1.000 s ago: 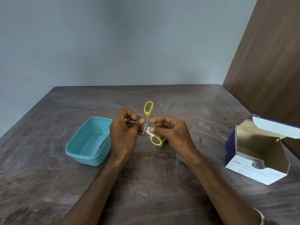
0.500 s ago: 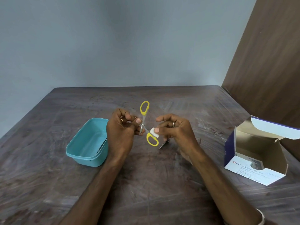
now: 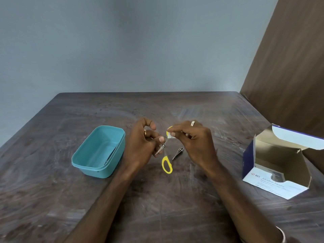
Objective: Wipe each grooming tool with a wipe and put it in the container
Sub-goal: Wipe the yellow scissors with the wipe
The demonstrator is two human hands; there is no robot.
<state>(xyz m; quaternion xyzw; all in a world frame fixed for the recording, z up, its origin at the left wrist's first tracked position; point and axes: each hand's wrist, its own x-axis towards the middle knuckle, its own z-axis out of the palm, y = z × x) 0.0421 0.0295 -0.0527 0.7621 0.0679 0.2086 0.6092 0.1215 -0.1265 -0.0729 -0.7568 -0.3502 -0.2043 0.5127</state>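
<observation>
Currently, left hand (image 3: 142, 142) fingers pinching scissors (image 3: 165, 156) at the blades, right hand (image 3: 192, 140) fingertips pinching white wipe (image 3: 170, 135) against upper yellow handle, nail clipper (image 3: 178, 153) on table (image 3: 175, 207) just below right fingers, teal container (image 3: 84, 165) left of left hand.

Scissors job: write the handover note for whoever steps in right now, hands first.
Left hand: pinches the yellow-handled scissors near the pivot, held above the table.
Right hand: fingers pinch the white wipe against the scissors' upper handle loop.
Teal container: left of the hands, at least one slim tool already inside.
Nail clipper: lies on the table behind the scissors, not yet wiped as far as the view shows.
Swab box: open, at the right.
Left to do: finish wiping the scissors, put them in the container, then wipe and store the clipper.
</observation>
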